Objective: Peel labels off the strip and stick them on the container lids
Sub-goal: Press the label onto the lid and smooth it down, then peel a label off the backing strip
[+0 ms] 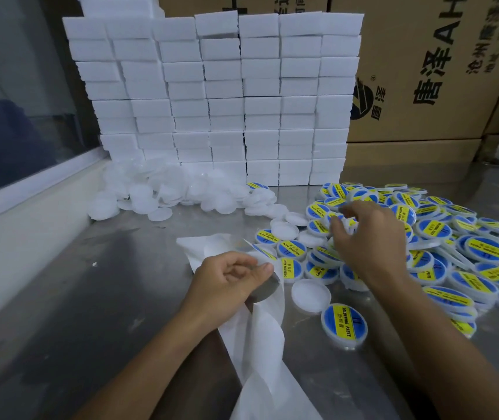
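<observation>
White foam blocks [227, 95] stacked as a wall at back of steel table [60, 298]; printed cardboard boxes [430, 80] behind, window [15, 101] at left.

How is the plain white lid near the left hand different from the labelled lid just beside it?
The plain round white plastic lid has a bare top, while the labelled round lid carries a blue and yellow sticker with printed text. The plain lid lies farther from the camera; the labelled one lies nearer. Both rest flat on the metal table, side by side.
</observation>
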Demonstrator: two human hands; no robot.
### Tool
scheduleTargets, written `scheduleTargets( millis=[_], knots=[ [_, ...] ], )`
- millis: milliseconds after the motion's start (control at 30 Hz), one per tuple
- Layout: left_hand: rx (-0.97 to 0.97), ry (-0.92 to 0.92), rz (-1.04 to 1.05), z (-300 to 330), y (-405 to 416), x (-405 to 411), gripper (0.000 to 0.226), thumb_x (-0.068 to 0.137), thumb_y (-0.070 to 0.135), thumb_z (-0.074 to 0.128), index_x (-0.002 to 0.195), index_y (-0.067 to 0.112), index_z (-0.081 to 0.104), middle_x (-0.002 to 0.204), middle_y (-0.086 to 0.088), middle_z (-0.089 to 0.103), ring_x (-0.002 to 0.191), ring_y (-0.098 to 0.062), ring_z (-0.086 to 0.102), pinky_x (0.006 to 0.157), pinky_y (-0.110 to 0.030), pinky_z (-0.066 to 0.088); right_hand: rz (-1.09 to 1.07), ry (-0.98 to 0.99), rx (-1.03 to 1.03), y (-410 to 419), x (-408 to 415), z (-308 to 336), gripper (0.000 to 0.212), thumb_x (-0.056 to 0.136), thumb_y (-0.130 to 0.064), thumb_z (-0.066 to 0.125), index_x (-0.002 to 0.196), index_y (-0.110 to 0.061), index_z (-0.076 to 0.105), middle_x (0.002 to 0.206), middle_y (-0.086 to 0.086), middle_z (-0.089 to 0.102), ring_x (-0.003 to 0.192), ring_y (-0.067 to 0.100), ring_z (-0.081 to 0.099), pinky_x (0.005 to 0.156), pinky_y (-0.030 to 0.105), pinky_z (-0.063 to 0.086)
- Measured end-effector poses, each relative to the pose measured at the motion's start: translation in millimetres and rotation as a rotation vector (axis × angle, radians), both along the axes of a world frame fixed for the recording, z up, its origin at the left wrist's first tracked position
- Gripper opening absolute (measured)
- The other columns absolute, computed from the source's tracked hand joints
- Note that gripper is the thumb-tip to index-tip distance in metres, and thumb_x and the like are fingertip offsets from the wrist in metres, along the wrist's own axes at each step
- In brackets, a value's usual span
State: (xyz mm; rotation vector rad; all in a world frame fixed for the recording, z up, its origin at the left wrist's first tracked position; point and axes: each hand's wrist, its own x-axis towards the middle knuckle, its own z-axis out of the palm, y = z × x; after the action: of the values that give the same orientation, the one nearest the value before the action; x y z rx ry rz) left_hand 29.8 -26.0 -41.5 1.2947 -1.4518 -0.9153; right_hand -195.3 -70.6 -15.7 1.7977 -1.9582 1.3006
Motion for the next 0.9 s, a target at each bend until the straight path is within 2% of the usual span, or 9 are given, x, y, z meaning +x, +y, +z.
scheduleTargets(
  millis=[67, 133, 233, 300, 400, 500, 633, 800, 900],
  knots=[
    [0.006, -0.006, -0.004, 1, 1, 0, 0.052, 0.053, 0.06, 0.073, 0.089, 0.022, 0.075, 0.084, -0.003, 0.073, 0.072, -0.008, 0.064, 0.077, -0.027, 0.054, 0.123, -0.034, -0.027, 7, 17, 5, 0.022, 0.089, -0.029, 0.064, 0.105, -0.014, 0.069, 0.096, 0.001, 0.072, 0.092, 0.025, 0.064, 0.081, 0.042, 0.05],
    [0.017, -0.017, -0.024, 1, 0, 1, 0.049, 0.057, 0.056, 0.074, 0.094, 0.024, 0.074, 0.085, -0.002, 0.073, 0.076, -0.011, 0.066, 0.079, -0.027, 0.054, 0.324, -0.044, 0.108, 13, 34, 4, 0.027, 0.095, -0.036, 0.055, 0.117, -0.021, 0.062, 0.098, -0.004, 0.072, 0.095, 0.019, 0.064, 0.086, 0.04, 0.049],
    [0.022, -0.006, -0.06, 0, 0, 2, 0.047, 0.065, 0.05, 0.075, 0.104, 0.024, 0.071, 0.085, 0.003, 0.074, 0.08, -0.014, 0.069, 0.08, -0.025, 0.055, 0.404, 0.284, 0.34, 19, 56, -2, 0.033, 0.102, -0.041, 0.033, 0.133, -0.033, 0.044, 0.114, -0.005, 0.066, 0.114, 0.024, 0.052, 0.096, 0.042, 0.036],
    [0.025, 0.024, -0.082, 0, -1, 3, 0.041, 0.072, 0.041, 0.077, 0.107, 0.023, 0.071, 0.087, 0.007, 0.075, 0.084, -0.01, 0.071, 0.082, -0.022, 0.055, 0.451, 0.315, 0.379, 22, 63, -6, 0.033, 0.103, -0.039, 0.03, 0.135, -0.036, 0.04, 0.116, -0.003, 0.064, 0.117, 0.024, 0.049, 0.095, 0.041, 0.031],
    [-0.001, 0.056, -0.163, 3, 2, 2, 0.022, 0.077, 0.034, 0.079, 0.095, 0.023, 0.073, 0.091, 0.006, 0.076, 0.09, -0.008, 0.071, 0.082, -0.02, 0.053, 0.596, 0.154, 0.346, 27, 70, -10, 0.029, 0.099, -0.033, 0.044, 0.128, -0.037, 0.047, 0.108, -0.013, 0.066, 0.114, 0.019, 0.049, 0.095, 0.039, 0.03],
    [0.02, 0.207, -0.146, 5, 2, 3, 0.031, 0.071, 0.036, 0.08, 0.095, 0.019, 0.072, 0.09, 0.002, 0.077, 0.087, -0.012, 0.072, 0.074, -0.019, 0.055, 0.678, 0.001, 0.245, 31, 72, -10, 0.03, 0.091, -0.027, 0.059, 0.12, -0.033, 0.057, 0.101, -0.022, 0.061, 0.107, 0.015, 0.053, 0.095, 0.039, 0.04],
    [0.032, 0.346, -0.029, 8, 0, 6, 0.025, 0.086, 0.005, 0.069, 0.105, 0.02, 0.067, 0.093, -0.002, 0.077, 0.087, -0.016, 0.073, 0.073, -0.024, 0.058, 0.8, -0.203, 0.206, 34, 77, -8, 0.033, 0.081, -0.012, 0.071, 0.11, -0.027, 0.064, 0.108, -0.014, 0.063, 0.097, 0.004, 0.058, 0.085, 0.016, 0.044],
    [0.025, 0.264, -0.175, 15, 3, 11, 0.057, 0.086, -0.005, 0.065, 0.129, 0.031, 0.053, 0.098, -0.01, 0.075, 0.092, -0.03, 0.072, 0.085, -0.043, 0.057, 0.99, -0.778, 0.426, 35, 76, 5, 0.035, 0.083, 0.009, 0.058, 0.11, -0.013, 0.064, 0.099, 0.008, 0.067, 0.084, 0.02, 0.063, 0.064, 0.019, 0.05],
    [0.038, 0.242, -0.356, 16, 8, 8, 0.079, 0.084, -0.013, 0.063, 0.135, 0.043, 0.042, 0.103, -0.016, 0.072, 0.092, -0.033, 0.07, 0.085, -0.044, 0.057, 1.038, -0.996, 0.486, 32, 74, 7, 0.037, 0.08, -0.001, 0.059, 0.114, -0.012, 0.069, 0.112, 0.005, 0.071, 0.105, 0.028, 0.065, 0.088, 0.043, 0.053]
  ],
)
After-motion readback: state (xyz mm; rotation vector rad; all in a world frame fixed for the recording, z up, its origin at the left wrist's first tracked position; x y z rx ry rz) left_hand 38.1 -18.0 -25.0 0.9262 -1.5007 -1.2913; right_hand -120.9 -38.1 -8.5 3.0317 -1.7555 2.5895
